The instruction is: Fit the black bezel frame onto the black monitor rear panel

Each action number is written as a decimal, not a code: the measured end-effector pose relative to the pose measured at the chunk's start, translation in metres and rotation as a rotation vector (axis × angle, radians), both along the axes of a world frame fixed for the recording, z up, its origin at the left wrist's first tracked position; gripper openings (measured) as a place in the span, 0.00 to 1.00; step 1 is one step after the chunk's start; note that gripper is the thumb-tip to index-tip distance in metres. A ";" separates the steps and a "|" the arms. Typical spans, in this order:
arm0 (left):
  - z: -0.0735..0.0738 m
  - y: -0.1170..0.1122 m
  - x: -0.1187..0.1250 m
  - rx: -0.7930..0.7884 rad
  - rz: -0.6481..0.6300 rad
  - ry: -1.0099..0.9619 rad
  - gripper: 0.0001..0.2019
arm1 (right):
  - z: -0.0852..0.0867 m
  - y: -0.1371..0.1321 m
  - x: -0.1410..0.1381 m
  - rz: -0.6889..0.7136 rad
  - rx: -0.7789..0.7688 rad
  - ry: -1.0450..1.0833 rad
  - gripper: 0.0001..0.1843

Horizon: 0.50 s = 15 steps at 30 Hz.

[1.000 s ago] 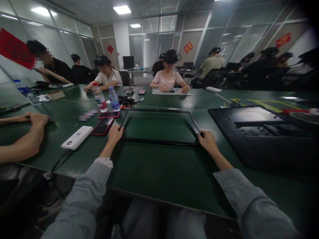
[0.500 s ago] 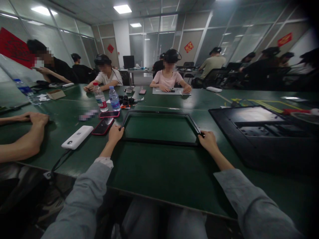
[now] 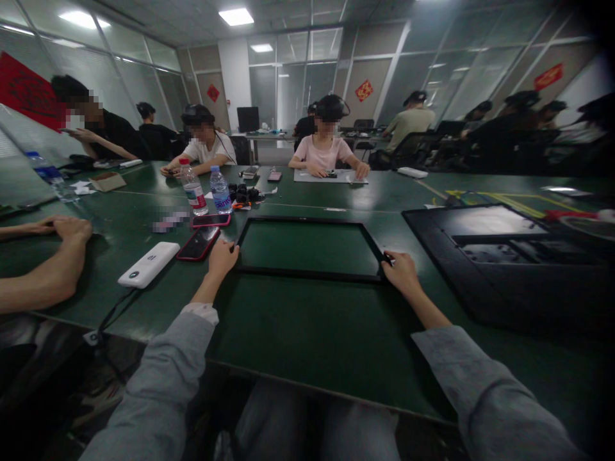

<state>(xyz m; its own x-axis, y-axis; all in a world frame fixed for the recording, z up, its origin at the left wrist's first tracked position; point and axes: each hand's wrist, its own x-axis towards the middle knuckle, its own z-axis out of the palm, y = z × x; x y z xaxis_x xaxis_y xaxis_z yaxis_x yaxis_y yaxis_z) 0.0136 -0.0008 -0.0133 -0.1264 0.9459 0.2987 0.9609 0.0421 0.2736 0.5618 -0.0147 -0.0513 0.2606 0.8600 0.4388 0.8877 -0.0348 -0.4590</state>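
A thin black rectangular frame, like a monitor bezel [image 3: 312, 275], is held low over the green table in front of me. Its middle is open and the tabletop shows through. My left hand [image 3: 223, 257] is closed around the left side of the bezel, thumb on top. At the opposite side, my right hand [image 3: 401, 272] grips the right edge, its fingers curled under and partly hidden. Whether the bezel rests on the table or hangs just above it, I cannot tell.
Left of the bezel lie a phone [image 3: 198, 244], a second phone [image 3: 211, 221] and a white power bank [image 3: 149, 265]; two bottles [image 3: 221, 192] stand behind. A large black panel [image 3: 509, 269] lies right. A neighbour's forearm [image 3: 48, 272] rests at left. A person [image 3: 324, 150] sits opposite.
The bezel's far edge has tipped down slightly while both hands keep their grip in nearly the same place. The person opposite has shifted a hand a little.
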 end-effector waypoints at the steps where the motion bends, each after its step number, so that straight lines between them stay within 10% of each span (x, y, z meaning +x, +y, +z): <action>1: 0.001 0.000 0.000 -0.003 -0.002 0.000 0.20 | 0.000 0.000 0.000 -0.004 -0.003 0.001 0.21; 15: 0.007 -0.005 0.004 -0.020 -0.025 0.018 0.21 | 0.004 -0.003 -0.004 -0.019 -0.005 0.002 0.21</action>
<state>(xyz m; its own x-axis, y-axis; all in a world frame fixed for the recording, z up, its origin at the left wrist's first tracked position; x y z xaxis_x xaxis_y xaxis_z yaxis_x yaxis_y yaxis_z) 0.0180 -0.0057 -0.0060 -0.0969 0.9546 0.2816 0.9666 0.0228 0.2551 0.5579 -0.0176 -0.0469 0.2782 0.8567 0.4343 0.8859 -0.0541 -0.4607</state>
